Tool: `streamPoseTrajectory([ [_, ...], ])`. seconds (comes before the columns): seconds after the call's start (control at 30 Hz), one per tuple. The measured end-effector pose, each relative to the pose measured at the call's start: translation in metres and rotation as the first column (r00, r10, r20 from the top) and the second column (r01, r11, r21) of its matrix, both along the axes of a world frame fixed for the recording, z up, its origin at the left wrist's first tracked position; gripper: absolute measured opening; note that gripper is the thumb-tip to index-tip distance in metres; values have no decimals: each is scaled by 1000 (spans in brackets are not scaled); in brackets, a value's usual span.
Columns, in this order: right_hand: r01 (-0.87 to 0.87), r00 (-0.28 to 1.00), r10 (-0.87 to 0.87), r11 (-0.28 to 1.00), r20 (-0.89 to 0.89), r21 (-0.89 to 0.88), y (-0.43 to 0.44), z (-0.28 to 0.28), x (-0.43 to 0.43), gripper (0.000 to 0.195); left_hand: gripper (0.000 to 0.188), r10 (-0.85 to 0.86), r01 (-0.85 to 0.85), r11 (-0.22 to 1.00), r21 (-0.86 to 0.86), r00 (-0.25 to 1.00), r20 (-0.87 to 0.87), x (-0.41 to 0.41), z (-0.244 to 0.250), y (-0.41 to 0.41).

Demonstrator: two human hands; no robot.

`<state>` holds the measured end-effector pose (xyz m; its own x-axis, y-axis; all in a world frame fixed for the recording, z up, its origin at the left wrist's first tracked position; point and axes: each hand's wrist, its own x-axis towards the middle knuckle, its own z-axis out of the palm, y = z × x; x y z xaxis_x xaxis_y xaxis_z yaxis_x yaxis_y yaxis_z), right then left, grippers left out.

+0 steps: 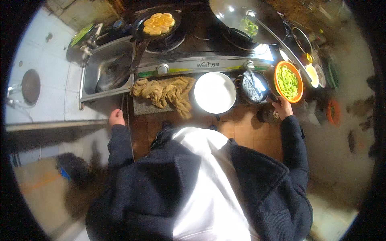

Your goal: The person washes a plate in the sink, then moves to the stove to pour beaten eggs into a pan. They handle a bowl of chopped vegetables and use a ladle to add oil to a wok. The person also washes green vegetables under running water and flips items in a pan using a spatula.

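My right hand (283,108) is closed around the dark handle of a small pan (254,87), which lies to the right of a white bowl (215,92). Just beyond that hand is an orange-rimmed bowl (288,82) of sliced green vegetable. My left hand (117,117) hangs below the sink's front corner with its fingers curled; whether it holds anything cannot be told. Farther off, a large wok (223,13) with some greens and a long-handled ladle (283,46) rests on the gas stove's right side. A frying pan (140,28) of golden round cakes (159,24) sits at its left.
A steel sink (86,87) is at the left, beside a tiled counter (48,102). Crumpled brown cloth (164,92) lies before the stove (206,64). The frying pan's handle reaches over the sink's right edge. Dishes and a pot lid (302,40) crowd the right side.
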<state>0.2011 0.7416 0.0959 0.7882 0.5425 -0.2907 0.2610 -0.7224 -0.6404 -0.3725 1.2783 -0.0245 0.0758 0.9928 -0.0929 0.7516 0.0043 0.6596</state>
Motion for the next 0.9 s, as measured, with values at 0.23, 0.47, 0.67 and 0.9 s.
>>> streamPoseTrajectory([
  [0.23, 246, 922, -49, 839, -383, 485, 108, 112, -122, 27, 28, -26, 27, 998, -49, 999, 23, -55, -51, 81],
  [0.47, -98, 976, -61, 734, 208, 672, 289, 132, -146, 32, 28, -67, 74, 990, -120, 996, 58, -100, -91, 125],
  [0.67, -258, 655, -59, 920, 753, 296, 412, 122, -134, 29, 25, 45, -19, 979, -201, 991, 128, -156, -118, 118],
  [0.9, -320, 530, 123, 945, 839, 63, 445, 110, -124, 31, 26, 87, -46, 962, -267, 986, 141, -193, -149, 92],
])
